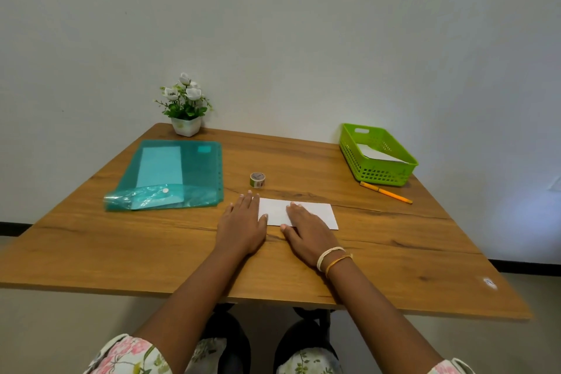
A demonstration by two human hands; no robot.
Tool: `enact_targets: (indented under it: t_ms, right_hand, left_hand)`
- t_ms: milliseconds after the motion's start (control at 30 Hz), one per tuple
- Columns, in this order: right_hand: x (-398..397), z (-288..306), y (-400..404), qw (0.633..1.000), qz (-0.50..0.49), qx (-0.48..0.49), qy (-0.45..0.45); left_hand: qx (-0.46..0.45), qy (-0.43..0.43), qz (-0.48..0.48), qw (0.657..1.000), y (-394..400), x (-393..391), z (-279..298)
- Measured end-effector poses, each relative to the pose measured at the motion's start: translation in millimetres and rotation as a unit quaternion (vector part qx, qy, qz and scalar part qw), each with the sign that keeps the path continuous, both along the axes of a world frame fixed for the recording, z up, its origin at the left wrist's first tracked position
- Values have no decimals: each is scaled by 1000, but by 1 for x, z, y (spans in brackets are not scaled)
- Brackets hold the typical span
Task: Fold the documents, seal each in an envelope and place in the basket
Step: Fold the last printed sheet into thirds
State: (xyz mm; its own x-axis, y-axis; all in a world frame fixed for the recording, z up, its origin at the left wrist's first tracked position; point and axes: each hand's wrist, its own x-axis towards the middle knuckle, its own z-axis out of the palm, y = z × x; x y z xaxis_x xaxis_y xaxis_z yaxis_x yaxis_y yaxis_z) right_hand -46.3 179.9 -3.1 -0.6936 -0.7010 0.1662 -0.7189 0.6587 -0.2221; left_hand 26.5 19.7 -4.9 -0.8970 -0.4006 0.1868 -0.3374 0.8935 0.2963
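A white folded paper or envelope lies flat on the wooden table near its middle. My left hand rests palm down at its left end, fingers spread, thumb on the paper's edge. My right hand presses flat on the paper's middle. A green plastic basket stands at the back right with a white envelope inside it. A teal plastic folder holding a light sheet lies at the left. A small tape roll stands just behind my hands.
An orange pencil lies in front of the basket. A potted white flower plant stands at the table's back left corner against the wall.
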Motion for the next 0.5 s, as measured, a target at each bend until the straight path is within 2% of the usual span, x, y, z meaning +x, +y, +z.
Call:
enact_targets:
  t_ms: [133,267,367,500]
  right_hand:
    - [-19,2,-11,999,-38,21,2]
    - [-31,2,-19,997,-69,24,1]
    - [-22,2,-30,997,-68,-30,37]
    - [4,5,-67,992,-8,-117,37]
  left_hand:
    - [-6,73,-16,997,-1,8,5]
    - [0,78,-54,995,-20,22,6]
    - [15,83,-74,994,-42,41,7]
    - [-1,198,-32,980,-62,60,11]
